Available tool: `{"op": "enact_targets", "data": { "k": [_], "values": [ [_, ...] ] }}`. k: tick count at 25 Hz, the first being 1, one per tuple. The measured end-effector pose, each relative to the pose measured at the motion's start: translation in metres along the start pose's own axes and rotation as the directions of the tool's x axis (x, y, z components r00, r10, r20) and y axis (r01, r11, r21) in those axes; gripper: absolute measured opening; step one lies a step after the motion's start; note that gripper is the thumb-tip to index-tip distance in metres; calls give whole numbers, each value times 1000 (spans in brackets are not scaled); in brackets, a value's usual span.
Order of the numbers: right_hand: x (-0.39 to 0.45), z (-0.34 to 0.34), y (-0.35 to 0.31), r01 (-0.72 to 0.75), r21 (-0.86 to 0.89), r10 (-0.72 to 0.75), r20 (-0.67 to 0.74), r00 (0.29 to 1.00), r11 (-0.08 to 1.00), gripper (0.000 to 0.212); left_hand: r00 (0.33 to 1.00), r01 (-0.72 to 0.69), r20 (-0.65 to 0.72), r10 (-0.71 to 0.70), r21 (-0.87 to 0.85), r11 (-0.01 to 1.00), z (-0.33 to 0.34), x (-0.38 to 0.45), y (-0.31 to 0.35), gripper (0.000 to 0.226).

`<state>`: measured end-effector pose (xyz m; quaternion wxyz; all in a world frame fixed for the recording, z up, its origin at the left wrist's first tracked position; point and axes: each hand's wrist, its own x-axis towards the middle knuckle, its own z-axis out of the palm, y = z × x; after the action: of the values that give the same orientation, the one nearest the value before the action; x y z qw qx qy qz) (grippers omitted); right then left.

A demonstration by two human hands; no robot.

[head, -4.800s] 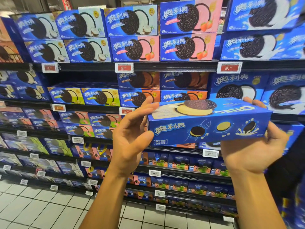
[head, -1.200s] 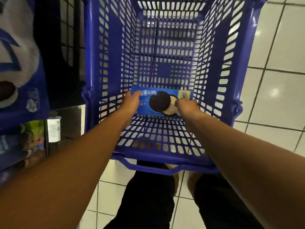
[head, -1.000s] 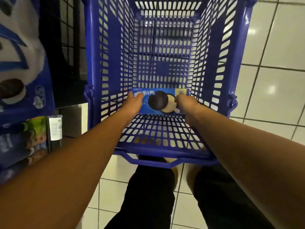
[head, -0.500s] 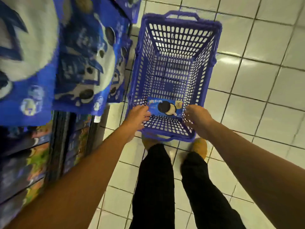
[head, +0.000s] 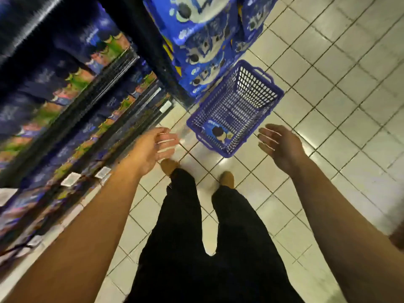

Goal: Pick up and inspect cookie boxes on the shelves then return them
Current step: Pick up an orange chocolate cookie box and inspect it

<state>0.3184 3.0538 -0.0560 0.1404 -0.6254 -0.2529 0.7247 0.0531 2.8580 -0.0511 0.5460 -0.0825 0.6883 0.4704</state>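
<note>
Both hands empty, left hand [head: 156, 147] and right hand [head: 278, 144] outstretched with fingers loosely spread above the tiled floor [head: 341, 88], cookie box [head: 217, 133] lying flat in the blue basket [head: 260, 84] between them.

Both bare forearms reach forward, left hand [head: 153, 149] and right hand [head: 278, 145] empty (fingers loosely spread).

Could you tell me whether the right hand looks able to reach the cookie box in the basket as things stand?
Probably yes: the right hand is open and empty, and the cookie box lies uncovered in the open-topped basket.
</note>
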Motion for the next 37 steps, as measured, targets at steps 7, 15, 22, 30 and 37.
{"op": "enact_targets", "data": {
  "k": [7, 15, 22, 30, 37],
  "values": [
    [-127, 112, -18, 166, -155, -96, 381, 920, 974, 14, 971, -236, -132, 200, -382, 894, -84, -150, -42, 28],
    [-311, 267, 12, 277, -28, -136, 821, 555, 961, 38, 804, -552, -251, 539, -651, 521, -216, -311, -7, 45],
    [-467, 345, -58, 605, 238, -404, 902, 152, 760, 50, 348, -894, -325, 880, -398, 206, -285, -462, 108, 51],
    [-564, 395, -167, 703, 444, -585, 810, -49, 556, 37, 58, -990, -316, 947, -138, 15, -291, -549, 246, 40],
    [-580, 461, -255, 799, 472, -701, 707, -89, 374, 28, -116, -921, -335, 935, 389, 24, -283, -574, 357, 46]
  ]
}}
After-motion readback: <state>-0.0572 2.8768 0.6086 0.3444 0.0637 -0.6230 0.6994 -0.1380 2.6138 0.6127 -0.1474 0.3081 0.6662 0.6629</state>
